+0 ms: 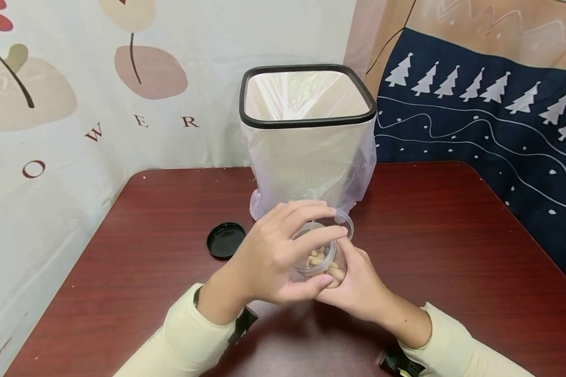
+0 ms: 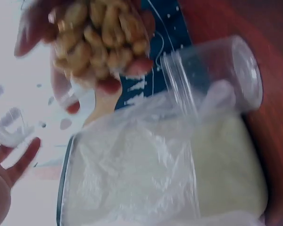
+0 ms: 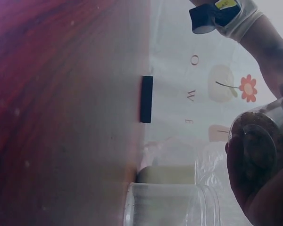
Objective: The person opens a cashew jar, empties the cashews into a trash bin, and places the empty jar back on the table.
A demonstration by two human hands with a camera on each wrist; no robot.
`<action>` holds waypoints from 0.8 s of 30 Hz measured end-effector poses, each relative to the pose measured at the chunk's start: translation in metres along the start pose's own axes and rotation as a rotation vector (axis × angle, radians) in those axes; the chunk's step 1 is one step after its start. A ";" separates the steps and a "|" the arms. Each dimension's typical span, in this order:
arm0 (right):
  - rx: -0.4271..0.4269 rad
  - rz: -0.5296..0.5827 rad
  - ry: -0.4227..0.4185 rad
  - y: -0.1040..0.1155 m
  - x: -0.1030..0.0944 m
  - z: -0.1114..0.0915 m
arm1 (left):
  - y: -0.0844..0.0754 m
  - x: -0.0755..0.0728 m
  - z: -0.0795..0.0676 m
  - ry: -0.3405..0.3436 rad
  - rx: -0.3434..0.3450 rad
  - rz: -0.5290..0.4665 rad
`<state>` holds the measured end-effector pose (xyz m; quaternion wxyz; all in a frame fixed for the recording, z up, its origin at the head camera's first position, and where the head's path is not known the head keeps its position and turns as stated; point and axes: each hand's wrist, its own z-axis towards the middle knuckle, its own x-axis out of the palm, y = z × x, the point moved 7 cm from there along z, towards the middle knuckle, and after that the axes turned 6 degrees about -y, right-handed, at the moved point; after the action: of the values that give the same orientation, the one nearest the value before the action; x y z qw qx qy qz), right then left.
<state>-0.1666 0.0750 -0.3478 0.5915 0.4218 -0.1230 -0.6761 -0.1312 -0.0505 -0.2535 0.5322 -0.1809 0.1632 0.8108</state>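
My right hand [image 1: 363, 277] grips a clear plastic jar of cashews [image 2: 99, 42] from below and the right side. Above it, my left hand [image 1: 275, 251] curves thumb and fingers around a clear round plastic piece [image 1: 311, 225]. Cashews show through this piece in the head view; whether it is the jar's own mouth or a separate part I cannot tell. Just behind the hands stands another clear plastic jar [image 2: 212, 80], with no lid on it. To the left of the hands, a round black lid [image 1: 225, 241] lies on the table.
A lined waste bin [image 1: 306, 152] with a black rim stands at the table's back edge, close behind the clear jar. The dark red table [image 1: 137, 251] stretches to both sides. Printed cloths [image 1: 481, 120] hang behind and at the right.
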 end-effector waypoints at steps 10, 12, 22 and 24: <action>-0.023 -0.006 0.058 0.003 0.002 0.000 | -0.002 -0.003 -0.003 -0.003 0.148 0.011; -0.027 -0.004 0.078 0.004 0.003 0.000 | -0.003 -0.002 -0.003 -0.003 0.164 0.029; -0.068 0.008 0.087 0.008 0.004 0.000 | -0.005 0.000 -0.003 -0.022 0.184 0.064; -0.060 0.007 0.086 0.007 0.004 0.000 | -0.005 0.000 -0.003 -0.023 0.182 0.078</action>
<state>-0.1610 0.0692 -0.3450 0.6111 0.4321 -0.0785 -0.6586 -0.1259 -0.0499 -0.2570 0.5165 -0.1159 0.2370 0.8146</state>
